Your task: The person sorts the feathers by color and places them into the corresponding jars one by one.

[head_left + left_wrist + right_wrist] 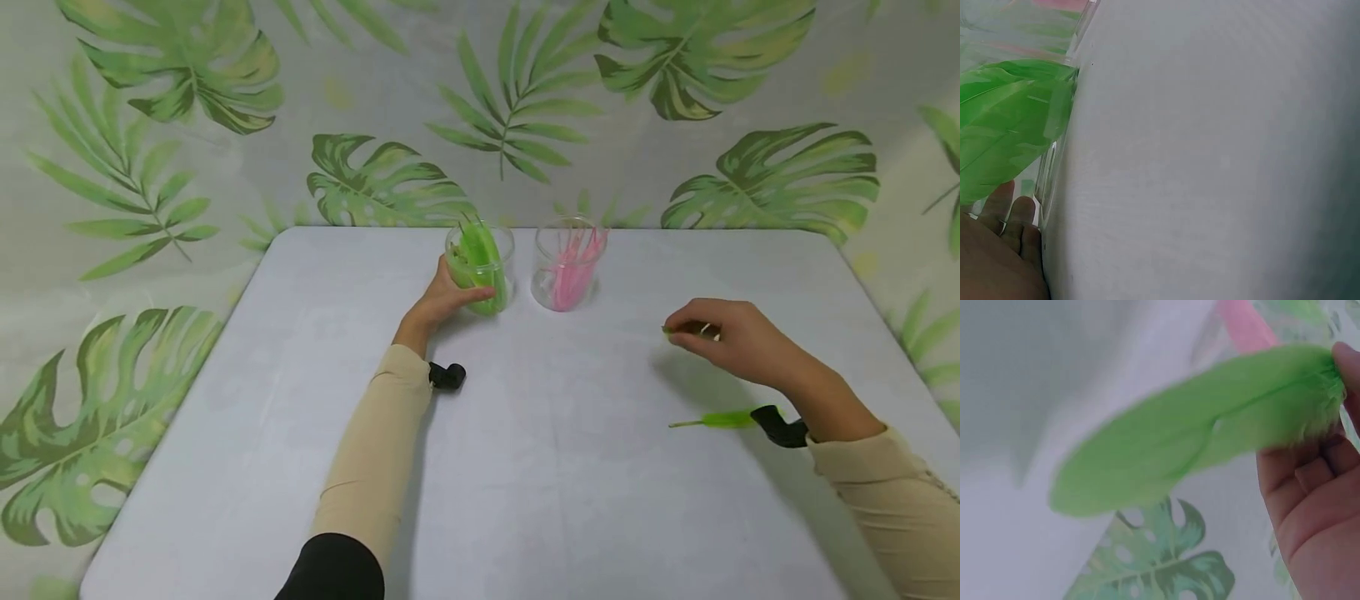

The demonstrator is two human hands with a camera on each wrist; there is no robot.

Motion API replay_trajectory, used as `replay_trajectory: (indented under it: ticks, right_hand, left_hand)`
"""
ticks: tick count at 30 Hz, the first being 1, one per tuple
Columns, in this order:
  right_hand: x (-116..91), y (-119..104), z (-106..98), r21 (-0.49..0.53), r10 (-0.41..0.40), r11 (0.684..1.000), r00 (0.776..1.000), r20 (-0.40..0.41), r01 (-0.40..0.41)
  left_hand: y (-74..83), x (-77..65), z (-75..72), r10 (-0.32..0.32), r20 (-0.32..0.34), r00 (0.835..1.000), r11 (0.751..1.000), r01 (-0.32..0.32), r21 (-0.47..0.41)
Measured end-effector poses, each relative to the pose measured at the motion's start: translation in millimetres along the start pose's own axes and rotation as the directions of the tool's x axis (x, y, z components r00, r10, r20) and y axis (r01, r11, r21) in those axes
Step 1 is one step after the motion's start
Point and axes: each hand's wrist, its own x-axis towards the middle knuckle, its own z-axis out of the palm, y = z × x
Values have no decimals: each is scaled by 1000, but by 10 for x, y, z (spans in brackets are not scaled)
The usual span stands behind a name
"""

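My left hand [444, 298] grips a clear cup [507, 271] near the back edge of the table, thumb across its front. Several green feathers [482, 250] stand in that cup; the left wrist view shows broad green vanes [1013, 119] through its wall, above the fingers [1020, 219]. Out to the right, above the table, my right hand [738, 337] pinches a green feather [1204, 434] by its quill end. Its vane points back toward the wrist camera and is mostly hidden by the hand in the head view. Another green feather [723, 419] lies on the table below the right wrist.
A second clear cup [542, 279] stands just right of the first and holds several pink feathers [573, 275]. The white table [525, 500] has rounded back corners and meets a leaf-patterned backdrop [517, 117].
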Motion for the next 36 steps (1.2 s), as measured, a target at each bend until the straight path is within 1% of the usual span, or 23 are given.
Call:
replay_trajectory:
  ticks: [4, 9, 11, 14, 16, 17, 18, 19, 20, 21, 24, 25, 26, 28, 30, 31, 33, 34, 35, 36]
  right_hand:
    - [13, 14, -115, 32, 18, 999, 999, -29, -17]
    - [28, -41, -258, 125, 125, 985, 992, -37, -119]
    - [49, -86, -312, 146, 139, 981, 988, -59, -130]
    - [81, -148, -387, 162, 101, 983, 987, -126, -80]
    - [103, -184, -428, 180, 63, 983, 980, -186, -29]
    - [114, -202, -447, 204, 53, 979, 975, -215, -8]
    - [125, -216, -464, 252, 40, 967, 969, -243, 23]
    - [141, -226, -478, 319, 30, 946, 963, -267, 59]
    - [159, -235, -487, 388, 27, 917, 955, -294, 93]
    - [180, -239, -491, 455, 21, 880, 947, -320, 134]
    - [262, -252, -507, 621, 46, 752, 923, -383, 220]
    - [292, -264, -516, 651, 78, 727, 916, -394, 218]
    - [324, -282, -528, 668, 113, 715, 909, -402, 207]
    - [396, -322, -567, 684, 173, 711, 901, -397, 165]
    - [476, -375, -609, 702, 209, 699, 900, -383, 137]
    - [515, -405, -633, 704, 222, 700, 900, -374, 120]
    - [601, -469, -668, 718, 218, 682, 900, -378, 136]
    - [643, -505, -682, 732, 215, 663, 898, -384, 154]
    - [685, -542, -695, 742, 212, 648, 894, -394, 173]
    - [727, -580, -708, 745, 211, 640, 889, -407, 189]
  left_hand:
    - [-17, 12, 4, -16, 1, 1000, 1000, 16, 3]
    - [-25, 14, 12, -21, 5, 1000, 1000, 21, 11]
    - [-24, 17, 16, -16, 2, 1000, 1000, 16, 11]
    - [-26, 20, 21, -14, -2, 1000, 1000, 14, 12]
    - [-26, 20, 23, -15, -4, 1000, 1000, 15, 12]
    - [-26, 18, 24, -15, -5, 1000, 1000, 16, 12]
    - [-26, 17, 26, -16, -6, 1000, 1000, 16, 13]
    - [-27, 18, 26, -15, -6, 1000, 1000, 15, 13]
    - [-27, 16, 27, -16, -7, 1000, 1000, 16, 13]
    - [-25, 13, 28, -15, -8, 1000, 1000, 15, 12]
    - [-27, 16, 28, -15, -9, 1000, 1000, 16, 11]
    - [-28, 18, 28, -14, -7, 1000, 1000, 14, 11]
    - [-27, 17, 27, -13, -6, 1000, 1000, 13, 9]
    - [-28, 21, 26, -14, -4, 1000, 1000, 14, 7]
    - [-26, 21, 26, -15, 0, 1000, 1000, 15, 8]
    - [-26, 21, 24, -17, -1, 1000, 1000, 17, 7]
    - [-25, 21, 21, -18, -4, 1000, 1000, 18, 2]
    - [-23, 21, 20, -17, -6, 1000, 1000, 17, -1]
    - [-22, 21, 18, -16, -8, 1000, 1000, 16, -2]
    - [-20, 22, 18, -17, -10, 1000, 1000, 17, -3]
